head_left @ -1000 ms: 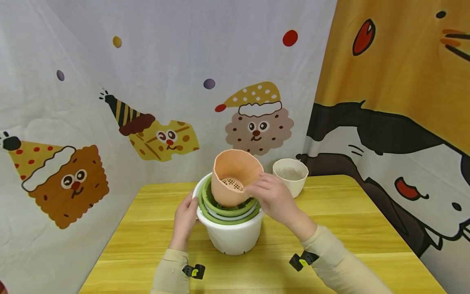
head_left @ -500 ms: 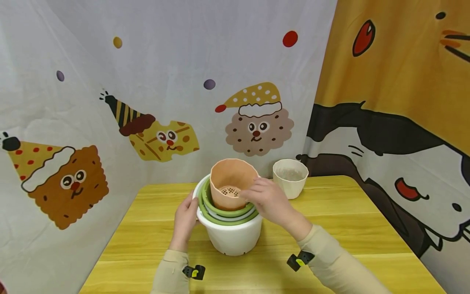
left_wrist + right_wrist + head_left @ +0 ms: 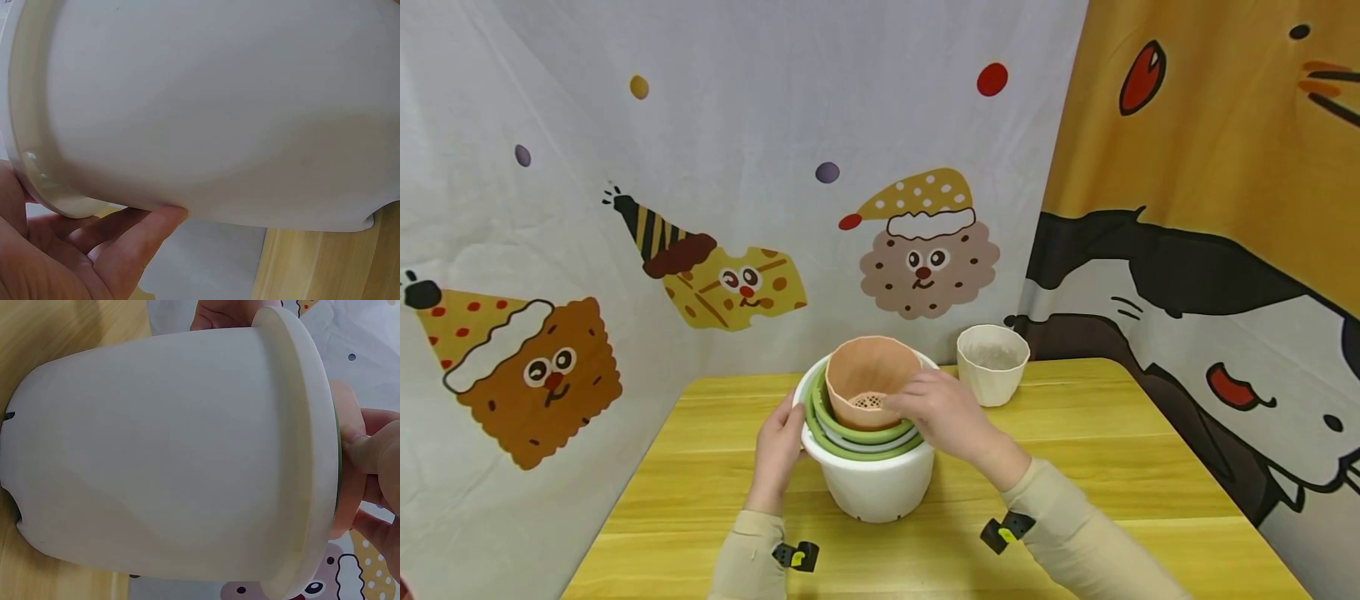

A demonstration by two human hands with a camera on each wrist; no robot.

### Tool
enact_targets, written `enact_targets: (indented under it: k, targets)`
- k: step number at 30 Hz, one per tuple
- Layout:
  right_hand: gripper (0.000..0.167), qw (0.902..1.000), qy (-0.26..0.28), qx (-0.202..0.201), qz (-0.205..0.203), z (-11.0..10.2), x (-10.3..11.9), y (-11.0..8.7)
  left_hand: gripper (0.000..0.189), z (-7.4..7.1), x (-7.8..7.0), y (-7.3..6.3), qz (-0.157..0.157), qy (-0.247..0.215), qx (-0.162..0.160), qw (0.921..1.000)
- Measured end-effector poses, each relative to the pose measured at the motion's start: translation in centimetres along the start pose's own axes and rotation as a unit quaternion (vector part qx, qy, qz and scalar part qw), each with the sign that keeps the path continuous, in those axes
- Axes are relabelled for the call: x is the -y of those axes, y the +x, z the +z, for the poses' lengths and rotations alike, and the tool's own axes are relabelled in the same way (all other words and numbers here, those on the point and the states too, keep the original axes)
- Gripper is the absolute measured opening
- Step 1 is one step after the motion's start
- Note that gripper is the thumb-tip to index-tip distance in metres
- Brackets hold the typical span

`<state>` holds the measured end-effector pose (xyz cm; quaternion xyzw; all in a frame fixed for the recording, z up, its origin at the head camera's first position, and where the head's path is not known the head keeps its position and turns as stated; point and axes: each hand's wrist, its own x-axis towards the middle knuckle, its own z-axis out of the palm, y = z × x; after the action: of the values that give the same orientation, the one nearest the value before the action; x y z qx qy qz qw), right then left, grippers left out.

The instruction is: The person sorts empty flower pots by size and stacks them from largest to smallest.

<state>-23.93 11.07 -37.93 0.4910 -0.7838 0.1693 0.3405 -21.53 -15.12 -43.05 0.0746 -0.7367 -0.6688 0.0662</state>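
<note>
A large white flower pot point(image 3: 877, 487) stands on the table with green and pale pots nested inside it; the green pot point(image 3: 867, 455) shows as a rim. My left hand point(image 3: 777, 446) grips the white pot's rim at its left side, thumb on top and fingers beneath, as the left wrist view shows. An orange flower pot point(image 3: 874, 367) with a perforated bottom sits partly inside the nest, its upper part above the rims. The fingers and thumb of my right hand point(image 3: 945, 412) pinch its right front rim. In the right wrist view the white pot point(image 3: 162, 456) hides most of the nest.
A cream pot point(image 3: 992, 367) stands at the back right of the wooden table point(image 3: 1075, 467). Behind the table hangs a white cloth point(image 3: 737, 125) printed with cartoon figures, and a yellow cartoon cloth point(image 3: 1210, 150) hangs at the right.
The orange pot has moved down and slightly left into the nest, becoming more upright, with my right hand following it. My left hand and the white pot have stayed in place.
</note>
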Motion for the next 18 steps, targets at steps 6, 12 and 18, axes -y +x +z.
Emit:
enact_targets:
  k: [6, 12, 18]
  targets:
    - [0.031, 0.9998, 0.002, 0.017, 0.012, 0.30, -0.01, -0.07, 0.048, 0.00, 0.17, 0.25, -0.003, 0.005, -0.004, 1.0000]
    - [0.030, 0.9996, 0.014, 0.022, 0.010, 0.43, 0.07, 0.06, 0.048, -0.01, 0.21, 0.25, -0.001, 0.007, -0.004, 1.0000]
    - [0.032, 0.9989, 0.020, 0.038, 0.020, 0.18, 0.38, 0.39, 0.049, 0.01, 0.22, 0.28, -0.003, 0.006, -0.005, 1.0000]
